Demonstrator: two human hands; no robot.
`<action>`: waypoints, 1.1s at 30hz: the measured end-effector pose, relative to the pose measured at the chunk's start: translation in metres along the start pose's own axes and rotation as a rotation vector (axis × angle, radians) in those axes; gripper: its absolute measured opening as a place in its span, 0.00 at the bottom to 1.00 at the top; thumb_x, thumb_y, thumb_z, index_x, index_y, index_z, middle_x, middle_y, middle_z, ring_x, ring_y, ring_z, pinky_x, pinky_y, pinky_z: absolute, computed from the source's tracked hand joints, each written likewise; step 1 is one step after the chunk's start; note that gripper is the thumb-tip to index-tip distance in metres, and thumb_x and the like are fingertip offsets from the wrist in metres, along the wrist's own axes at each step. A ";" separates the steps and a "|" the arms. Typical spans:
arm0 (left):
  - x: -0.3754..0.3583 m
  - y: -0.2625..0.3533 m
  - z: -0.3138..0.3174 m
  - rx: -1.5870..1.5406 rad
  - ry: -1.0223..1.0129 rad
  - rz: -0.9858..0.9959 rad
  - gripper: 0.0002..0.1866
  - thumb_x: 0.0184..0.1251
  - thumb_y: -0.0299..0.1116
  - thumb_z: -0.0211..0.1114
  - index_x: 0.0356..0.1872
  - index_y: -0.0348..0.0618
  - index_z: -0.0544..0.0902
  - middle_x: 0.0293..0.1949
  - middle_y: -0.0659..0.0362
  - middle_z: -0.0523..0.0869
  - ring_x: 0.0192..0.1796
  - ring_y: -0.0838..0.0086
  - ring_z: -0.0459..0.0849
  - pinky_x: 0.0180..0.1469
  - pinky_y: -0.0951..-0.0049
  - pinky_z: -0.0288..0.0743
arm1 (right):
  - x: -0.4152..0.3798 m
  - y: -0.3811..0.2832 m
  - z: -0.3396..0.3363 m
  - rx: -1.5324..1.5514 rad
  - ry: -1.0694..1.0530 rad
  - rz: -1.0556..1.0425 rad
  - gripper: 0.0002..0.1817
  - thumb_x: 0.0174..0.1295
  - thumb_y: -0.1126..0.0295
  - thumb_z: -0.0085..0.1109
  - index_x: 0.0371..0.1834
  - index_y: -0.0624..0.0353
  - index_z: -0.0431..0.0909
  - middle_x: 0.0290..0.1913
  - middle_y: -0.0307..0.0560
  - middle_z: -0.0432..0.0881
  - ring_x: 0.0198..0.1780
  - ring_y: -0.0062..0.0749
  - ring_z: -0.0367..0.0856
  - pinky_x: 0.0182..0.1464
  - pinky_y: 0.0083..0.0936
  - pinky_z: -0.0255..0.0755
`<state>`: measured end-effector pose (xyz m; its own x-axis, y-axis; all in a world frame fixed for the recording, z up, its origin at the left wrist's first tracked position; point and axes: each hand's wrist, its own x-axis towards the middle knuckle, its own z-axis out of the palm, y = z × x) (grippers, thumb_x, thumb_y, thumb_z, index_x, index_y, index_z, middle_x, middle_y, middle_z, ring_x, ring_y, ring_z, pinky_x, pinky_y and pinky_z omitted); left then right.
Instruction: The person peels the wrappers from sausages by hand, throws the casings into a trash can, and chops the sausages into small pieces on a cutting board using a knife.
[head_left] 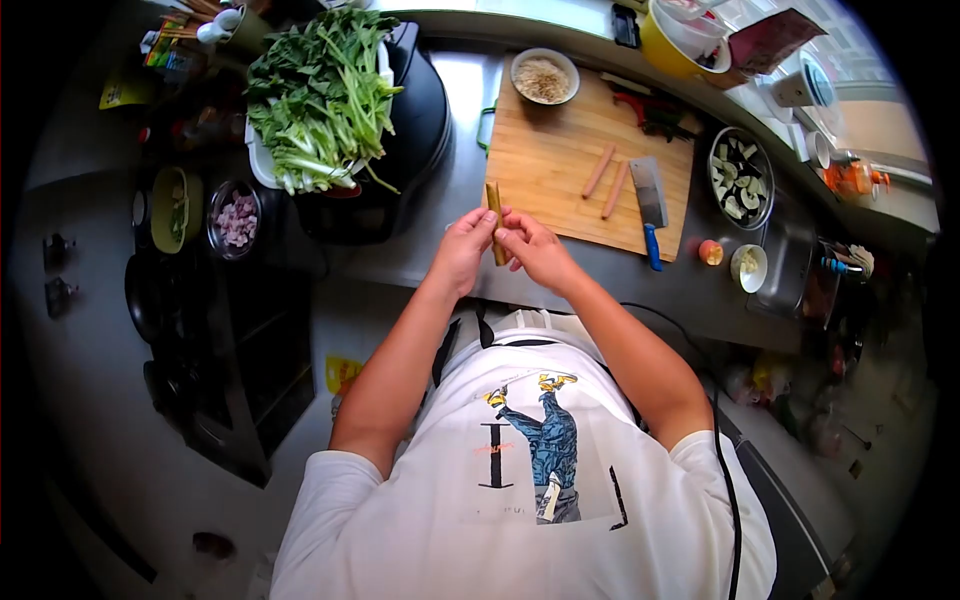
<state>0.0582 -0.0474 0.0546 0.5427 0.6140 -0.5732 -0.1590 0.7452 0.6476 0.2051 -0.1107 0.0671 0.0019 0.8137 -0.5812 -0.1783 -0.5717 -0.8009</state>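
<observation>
Both hands meet just off the near edge of the wooden cutting board, around a sausage in a golden-brown wrapper. My left hand pinches it from the left side. From the right, my right hand has its fingers closed on the same stick. On the board lie two pink sausages without wrappers, one sausage to the left and another sausage beside it. Right of them rests a cleaver, its blue handle pointing toward me over the board's edge.
A bowl of pale shreds and several red and green peppers sit on the board. Left are leafy greens and a bowl of chopped pinkish pieces. Right are sliced eggplant, a small white bowl and the sink.
</observation>
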 end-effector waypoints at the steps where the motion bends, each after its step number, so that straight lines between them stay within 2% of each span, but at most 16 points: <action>1: 0.004 -0.001 0.005 0.003 -0.007 0.000 0.17 0.78 0.37 0.55 0.57 0.36 0.79 0.49 0.58 0.85 0.52 0.75 0.83 0.60 0.72 0.73 | -0.005 -0.002 -0.005 -0.032 -0.053 -0.023 0.17 0.71 0.57 0.58 0.53 0.57 0.75 0.38 0.39 0.82 0.32 0.18 0.76 0.34 0.19 0.72; 3: 0.007 0.001 0.019 0.177 0.013 0.072 0.16 0.74 0.33 0.61 0.56 0.35 0.80 0.45 0.60 0.86 0.46 0.79 0.83 0.51 0.77 0.76 | -0.014 -0.001 -0.014 -0.051 -0.037 -0.005 0.16 0.70 0.59 0.59 0.53 0.56 0.76 0.37 0.36 0.81 0.32 0.17 0.74 0.35 0.18 0.71; 4: 0.009 0.004 0.032 0.182 0.015 0.072 0.16 0.74 0.33 0.61 0.56 0.35 0.80 0.45 0.60 0.86 0.46 0.79 0.83 0.51 0.77 0.76 | -0.020 0.002 -0.024 -0.049 0.007 -0.034 0.15 0.70 0.60 0.60 0.52 0.57 0.77 0.36 0.35 0.81 0.32 0.17 0.74 0.36 0.17 0.70; 6: 0.011 0.012 0.048 0.227 0.179 0.192 0.15 0.70 0.31 0.66 0.54 0.34 0.81 0.43 0.60 0.86 0.42 0.81 0.82 0.45 0.79 0.76 | -0.024 0.003 -0.035 -0.040 0.051 -0.067 0.15 0.69 0.61 0.60 0.52 0.58 0.78 0.35 0.34 0.80 0.33 0.16 0.73 0.36 0.17 0.70; 9: 0.013 0.014 0.055 0.348 0.149 0.187 0.15 0.68 0.32 0.68 0.50 0.33 0.83 0.40 0.61 0.86 0.40 0.81 0.81 0.43 0.80 0.75 | -0.035 0.000 -0.051 -0.150 0.076 -0.139 0.16 0.68 0.61 0.61 0.53 0.58 0.78 0.34 0.33 0.79 0.34 0.16 0.72 0.37 0.17 0.70; 12: 0.012 0.015 0.068 0.336 0.108 0.194 0.14 0.68 0.32 0.69 0.48 0.33 0.84 0.38 0.62 0.86 0.39 0.82 0.80 0.43 0.80 0.75 | -0.044 -0.010 -0.065 -0.221 0.067 -0.153 0.17 0.69 0.61 0.60 0.55 0.57 0.78 0.35 0.34 0.79 0.35 0.16 0.73 0.37 0.17 0.70; 14: 0.012 0.015 0.076 0.352 0.089 0.177 0.14 0.68 0.32 0.68 0.49 0.34 0.84 0.38 0.62 0.86 0.38 0.81 0.80 0.43 0.79 0.75 | -0.049 -0.014 -0.069 -0.019 0.089 -0.097 0.17 0.70 0.60 0.60 0.56 0.57 0.77 0.35 0.34 0.79 0.33 0.17 0.74 0.36 0.17 0.70; 20: 0.010 0.016 0.097 0.343 0.090 0.180 0.13 0.70 0.33 0.66 0.48 0.34 0.85 0.38 0.60 0.87 0.36 0.80 0.81 0.43 0.78 0.76 | -0.057 -0.017 -0.091 0.144 0.002 -0.062 0.17 0.70 0.61 0.59 0.57 0.57 0.76 0.34 0.34 0.78 0.32 0.17 0.74 0.35 0.16 0.69; 27: 0.012 0.014 0.107 0.259 0.102 0.099 0.13 0.71 0.32 0.63 0.49 0.33 0.85 0.37 0.58 0.87 0.35 0.79 0.82 0.44 0.75 0.80 | -0.060 -0.015 -0.104 -0.016 0.072 -0.165 0.16 0.68 0.63 0.62 0.53 0.59 0.76 0.34 0.34 0.78 0.32 0.17 0.74 0.35 0.17 0.70; 31: 0.012 0.013 0.109 0.336 0.137 0.130 0.13 0.71 0.31 0.63 0.50 0.32 0.84 0.38 0.59 0.87 0.36 0.79 0.82 0.44 0.76 0.80 | -0.057 -0.008 -0.116 -0.067 0.070 -0.187 0.18 0.67 0.63 0.63 0.55 0.60 0.77 0.32 0.35 0.80 0.30 0.16 0.75 0.32 0.17 0.70; 33: 0.011 0.016 0.108 0.437 0.043 0.199 0.13 0.70 0.29 0.64 0.51 0.32 0.83 0.40 0.59 0.87 0.38 0.80 0.83 0.44 0.78 0.79 | -0.060 -0.017 -0.124 -0.106 0.052 -0.162 0.19 0.66 0.64 0.63 0.57 0.59 0.77 0.32 0.35 0.81 0.30 0.16 0.75 0.31 0.18 0.70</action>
<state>0.1509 -0.0570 0.1124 0.5007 0.7507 -0.4311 0.1103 0.4387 0.8919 0.3297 -0.1626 0.0979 0.0732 0.8908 -0.4484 -0.0675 -0.4441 -0.8934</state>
